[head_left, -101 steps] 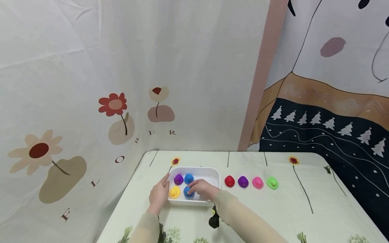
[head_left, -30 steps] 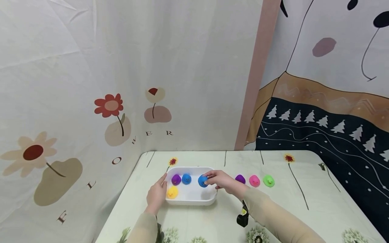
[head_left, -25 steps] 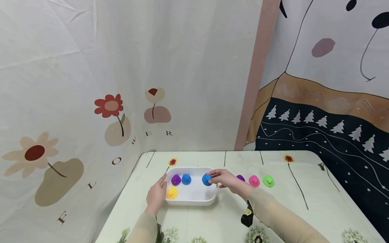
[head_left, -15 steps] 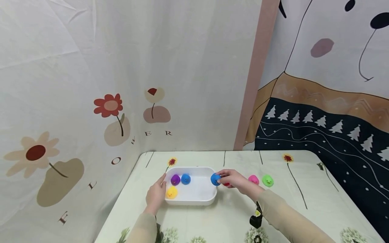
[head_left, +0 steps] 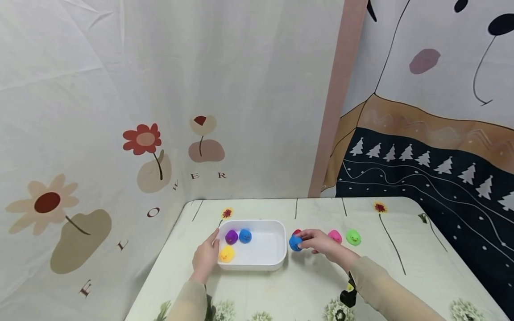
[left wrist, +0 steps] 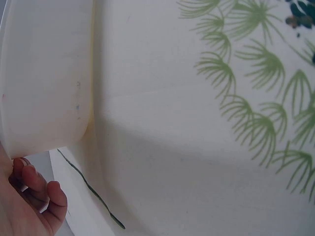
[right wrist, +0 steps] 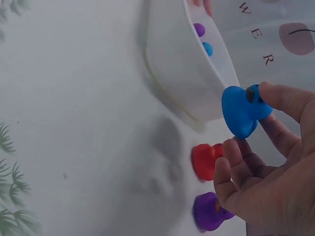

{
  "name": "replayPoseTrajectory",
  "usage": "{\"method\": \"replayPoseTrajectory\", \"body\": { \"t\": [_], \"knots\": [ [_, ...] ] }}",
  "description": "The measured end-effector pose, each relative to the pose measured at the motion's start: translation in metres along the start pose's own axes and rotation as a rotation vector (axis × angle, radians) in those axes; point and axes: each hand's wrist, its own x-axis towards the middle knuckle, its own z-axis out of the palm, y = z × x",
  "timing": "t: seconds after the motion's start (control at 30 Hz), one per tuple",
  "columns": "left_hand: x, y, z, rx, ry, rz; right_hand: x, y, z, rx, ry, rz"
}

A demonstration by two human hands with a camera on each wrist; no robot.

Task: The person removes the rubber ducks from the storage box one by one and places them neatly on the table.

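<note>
My right hand [head_left: 321,244] pinches a blue rubber duck [head_left: 295,243] between thumb and fingers. The duck is off the table, just right of the white tray [head_left: 257,267]. My left hand [head_left: 205,256] holds the tray by its left end; in the left wrist view its fingers [left wrist: 34,179] curl by the tray corner. Inside the tray are a purple duck [head_left: 231,237], another blue duck [head_left: 245,236] and a yellow duck [head_left: 226,254]. Below the held duck, the right wrist view shows a red duck [right wrist: 203,161] and a second purple duck [right wrist: 209,211].
Farther right along the same row are a pink duck [head_left: 335,236], partly behind my right hand, and a green duck [head_left: 353,237]. A flower-print cloth covers the table [head_left: 385,276]. Printed curtains [head_left: 257,98] hang behind its far edge.
My right hand has picked up the front blue duck and carried it right, over the tray's right rim and out above the table. My left hand stays at the tray's left end.
</note>
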Motion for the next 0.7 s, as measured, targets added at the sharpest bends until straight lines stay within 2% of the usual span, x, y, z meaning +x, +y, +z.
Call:
{"method": "replayPoseTrajectory", "body": {
  "t": [0.17, 0.7],
  "knots": [
    [0.0, 0.0, -0.001, 0.0, 0.008, 0.01, -0.002, 0.013, -0.001, -0.02, 0.028, 0.012],
    [0.0, -0.001, -0.001, -0.005, -0.002, 0.021, -0.003, 0.041, 0.001, -0.062, 0.004, -0.01]
  ]
}}
